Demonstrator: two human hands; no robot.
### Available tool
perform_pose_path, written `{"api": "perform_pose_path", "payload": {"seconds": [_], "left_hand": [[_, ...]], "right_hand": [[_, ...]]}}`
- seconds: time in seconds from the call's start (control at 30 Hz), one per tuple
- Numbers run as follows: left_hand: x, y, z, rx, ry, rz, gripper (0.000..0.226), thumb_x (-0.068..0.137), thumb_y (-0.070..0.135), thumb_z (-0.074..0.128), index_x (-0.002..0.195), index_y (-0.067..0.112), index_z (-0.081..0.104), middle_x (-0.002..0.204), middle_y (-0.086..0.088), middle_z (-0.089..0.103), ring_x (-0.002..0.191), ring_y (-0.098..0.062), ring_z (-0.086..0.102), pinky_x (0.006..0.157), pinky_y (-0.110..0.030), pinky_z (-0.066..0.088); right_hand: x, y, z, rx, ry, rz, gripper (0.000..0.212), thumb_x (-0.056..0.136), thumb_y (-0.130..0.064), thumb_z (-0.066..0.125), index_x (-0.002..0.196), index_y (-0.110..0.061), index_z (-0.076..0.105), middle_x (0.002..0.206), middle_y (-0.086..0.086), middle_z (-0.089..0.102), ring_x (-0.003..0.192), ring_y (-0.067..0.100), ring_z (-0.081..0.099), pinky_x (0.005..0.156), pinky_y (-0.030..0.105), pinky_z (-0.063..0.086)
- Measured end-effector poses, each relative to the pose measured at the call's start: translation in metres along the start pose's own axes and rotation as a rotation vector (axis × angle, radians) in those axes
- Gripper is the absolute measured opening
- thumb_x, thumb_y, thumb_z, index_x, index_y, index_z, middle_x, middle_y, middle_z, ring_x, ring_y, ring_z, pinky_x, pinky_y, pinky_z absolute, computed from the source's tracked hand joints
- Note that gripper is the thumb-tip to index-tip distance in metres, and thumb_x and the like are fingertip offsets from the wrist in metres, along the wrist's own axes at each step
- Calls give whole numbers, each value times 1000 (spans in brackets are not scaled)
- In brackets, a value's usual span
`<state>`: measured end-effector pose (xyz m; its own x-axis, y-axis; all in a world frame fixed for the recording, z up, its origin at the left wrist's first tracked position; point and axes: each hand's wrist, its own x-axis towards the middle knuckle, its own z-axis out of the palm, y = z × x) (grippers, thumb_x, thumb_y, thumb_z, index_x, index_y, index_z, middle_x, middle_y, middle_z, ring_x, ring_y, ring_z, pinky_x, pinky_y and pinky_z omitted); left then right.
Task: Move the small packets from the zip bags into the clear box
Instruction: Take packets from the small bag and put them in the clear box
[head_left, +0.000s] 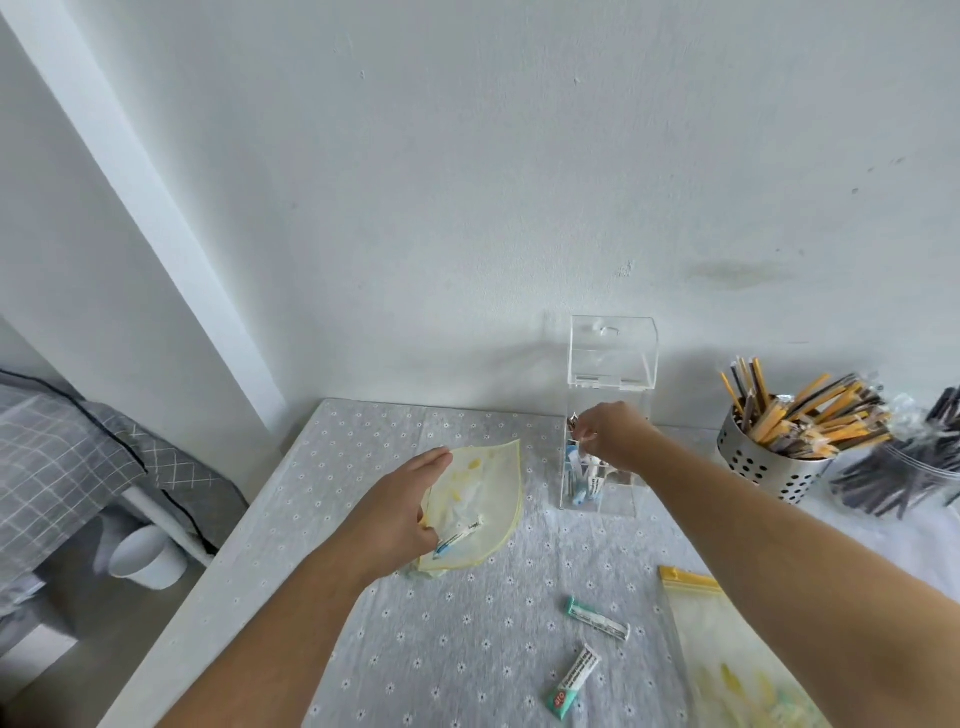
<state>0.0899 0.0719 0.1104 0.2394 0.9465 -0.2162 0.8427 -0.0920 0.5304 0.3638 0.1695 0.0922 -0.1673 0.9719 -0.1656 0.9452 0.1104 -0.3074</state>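
At 1 o'clock the clear box (618, 499), lid up, holds several packets (581, 480); the right hand (615, 436) has bunched fingers at its mouth, grip unclear. At 9 o'clock the left hand (397, 514) grips a zip bag (493, 478) holding one packet (460, 535).

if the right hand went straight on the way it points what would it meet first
Probably the packets standing inside the clear box, under the right hand; depth is unclear.

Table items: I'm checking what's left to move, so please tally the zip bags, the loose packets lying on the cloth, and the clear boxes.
Zip bags: 2
Loose packets on the cloth: 2
Clear box: 1
Total: 5
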Motion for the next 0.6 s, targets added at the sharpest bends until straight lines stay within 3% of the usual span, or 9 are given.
{"api": "perform_pose_path", "payload": {"seconds": [0.17, 0.23, 0.27, 0.33, 0.43, 0.5, 0.6], "left_hand": [[-2, 1, -2, 32, 2, -4, 86, 77, 1, 62, 149, 29, 24, 153, 28, 13, 63, -3, 52, 58, -7, 38], [-5, 3, -3, 54, 26, 2, 86, 77, 2, 61, 148, 31, 23, 154, 28, 13, 93, -11, 61, 67, -8, 36], [-7, 3, -4, 58, 38, 5, 86, 77, 3, 61, 148, 31, 23, 154, 27, 13, 110, -17, 57, 74, -9, 38], [-11, 5, -6, 56, 47, 13, 86, 77, 3, 62, 148, 30, 23, 154, 26, 14, 123, -22, 49, 90, -19, 42], [-16, 6, -9, 27, 39, 22, 86, 76, 0, 62, 149, 28, 24, 155, 24, 15, 126, -23, 46, 95, -23, 42], [-19, 6, -10, 11, 40, 32, 86, 76, -1, 61, 149, 27, 24, 155, 23, 15, 126, -24, 45, 90, -19, 42], [-25, 2, -10, 5, 50, 33, 88, 76, -1, 63, 149, 27, 23, 156, 22, 14, 124, -24, 47, 84, -16, 40]], "right_hand": [[-13, -4, -5, 115, 62, -10, 21, 86, -13, 67, 106, -14, 70, 112, 4, 70, 98, 19, 66, 89, 28, 52], [-26, -14, -11, 190, 93, -42, 18, 85, -14, 68, 103, -15, 71, 106, 3, 71, 90, 18, 67, 85, 31, 56], [-33, -20, -13, 229, 112, -63, 16, 85, -14, 68, 101, -15, 72, 101, 0, 71, 85, 15, 67, 83, 30, 57], [-48, -36, -18, 295, 144, -117, 14, 84, -13, 69, 98, -17, 72, 90, -7, 68, 74, 6, 61, 76, 21, 53], [-68, -68, -18, 376, 142, -201, 13, 83, -13, 70, 95, -17, 73, 77, -16, 61, 65, -4, 54, 63, 7, 41], [-76, -89, -11, 379, 105, -248, 13, 82, -13, 71, 95, -17, 73, 74, -18, 60, 63, -4, 53, 64, 9, 42], [-74, -115, 10, 367, 7, -302, 16, 82, -11, 71, 98, -12, 72, 91, -2, 71, 72, 8, 61, 73, 17, 48]]}}
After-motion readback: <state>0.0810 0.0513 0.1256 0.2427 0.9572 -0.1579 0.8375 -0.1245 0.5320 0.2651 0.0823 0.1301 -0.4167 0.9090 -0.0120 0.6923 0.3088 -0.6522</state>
